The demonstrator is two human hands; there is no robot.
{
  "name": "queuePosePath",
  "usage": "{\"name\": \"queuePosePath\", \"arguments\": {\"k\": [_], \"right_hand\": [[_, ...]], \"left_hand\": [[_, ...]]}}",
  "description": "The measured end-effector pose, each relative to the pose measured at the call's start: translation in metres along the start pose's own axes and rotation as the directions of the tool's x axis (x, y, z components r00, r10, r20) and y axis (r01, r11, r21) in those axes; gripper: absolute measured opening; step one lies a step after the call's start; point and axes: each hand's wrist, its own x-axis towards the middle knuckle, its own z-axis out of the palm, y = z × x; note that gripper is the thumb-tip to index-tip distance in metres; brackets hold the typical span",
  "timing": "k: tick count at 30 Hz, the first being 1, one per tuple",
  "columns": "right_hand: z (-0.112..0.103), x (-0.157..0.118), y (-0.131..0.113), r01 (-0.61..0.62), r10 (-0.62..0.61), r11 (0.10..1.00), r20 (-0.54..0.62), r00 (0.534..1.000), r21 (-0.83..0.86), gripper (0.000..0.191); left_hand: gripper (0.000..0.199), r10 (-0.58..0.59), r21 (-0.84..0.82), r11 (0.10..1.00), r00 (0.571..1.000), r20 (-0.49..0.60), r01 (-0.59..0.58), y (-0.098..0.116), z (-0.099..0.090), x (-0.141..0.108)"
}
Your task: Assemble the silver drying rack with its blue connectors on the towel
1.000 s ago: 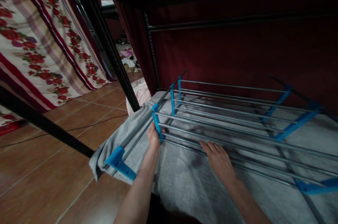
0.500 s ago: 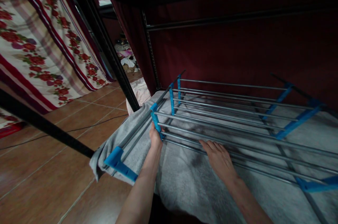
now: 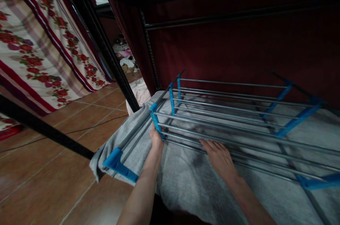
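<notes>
A rack of grey metal tubes [image 3: 217,121] joined by blue plastic brackets lies on a grey blanket [image 3: 186,179]. My left hand [image 3: 157,137] is closed around the lower part of a blue bracket [image 3: 155,119] at the rack's left side; some of its fingers are hidden behind the bracket. Over the near tubes rests my right hand [image 3: 216,152], fingers stretched forward and lying across them, its fingertips touching a tube. Another blue bracket [image 3: 120,170] sits at the near left corner, and a further one [image 3: 318,181] at the near right.
Black metal posts [image 3: 106,44] and a dark crossbar [image 3: 223,18] frame this low space. A dark red curtain [image 3: 239,48] hangs behind. To the left, a flowered cloth [image 3: 50,48] hangs over the tiled floor [image 3: 53,147], where a black cable [image 3: 87,127] runs.
The view has shifted very slightly. Both hands keep the same places on the rack, and the rack itself shows no clear movement.
</notes>
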Motion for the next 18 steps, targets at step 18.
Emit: {"name": "queuePosePath", "arguments": {"k": [18], "right_hand": [[-0.010, 0.004, 0.006, -0.096, 0.094, 0.987, 0.021, 0.995, 0.127, 0.023]], "left_hand": [[0.015, 0.130, 0.141, 0.983, 0.988, -0.083, -0.118, 0.013, 0.013, 0.001]]}}
